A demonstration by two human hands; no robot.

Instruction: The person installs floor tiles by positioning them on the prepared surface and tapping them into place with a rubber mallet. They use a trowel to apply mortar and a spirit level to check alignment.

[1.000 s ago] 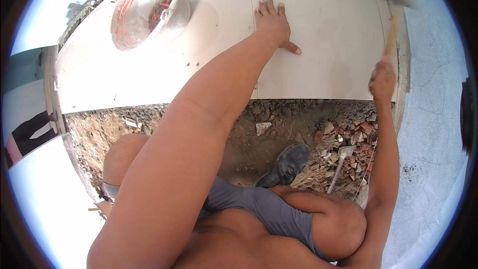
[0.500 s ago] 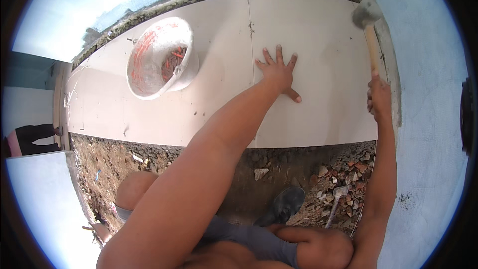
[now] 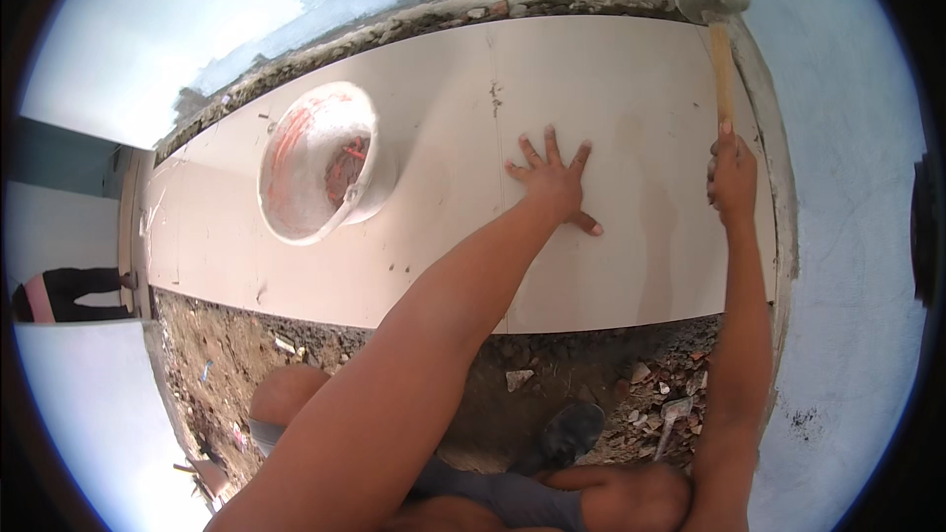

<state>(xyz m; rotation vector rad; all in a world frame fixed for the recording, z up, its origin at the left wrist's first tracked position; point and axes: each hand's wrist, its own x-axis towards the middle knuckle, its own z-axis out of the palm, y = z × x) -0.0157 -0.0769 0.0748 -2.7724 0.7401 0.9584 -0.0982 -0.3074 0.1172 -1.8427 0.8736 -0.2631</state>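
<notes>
My left hand (image 3: pixel 550 182) lies palm down, fingers spread, on a large pale floor tile (image 3: pixel 641 246), just right of a joint line. My right hand (image 3: pixel 731 177), at the right edge of the tiles, grips the wooden handle of a mallet (image 3: pixel 720 64); its dull grey head is at the far right corner, near the wall. Left of my left hand a whitish bucket (image 3: pixel 296 217), smeared red inside, stands on the tiles with some reddish-brown material in it.
Light blue walls (image 3: pixel 843 286) border the tiles at right and back. On my side lies dug soil (image 3: pixel 512 404) with broken brick, rubble and a small grey tool (image 3: pixel 675 412). A person in dark trousers (image 3: pixel 74 291) is in a doorway at the far left.
The whole view has shifted, with tiles, bucket and hands now lower in the picture. The mallet, blurred a second ago, is still in my right hand. My left hand remains spread on the tile.
</notes>
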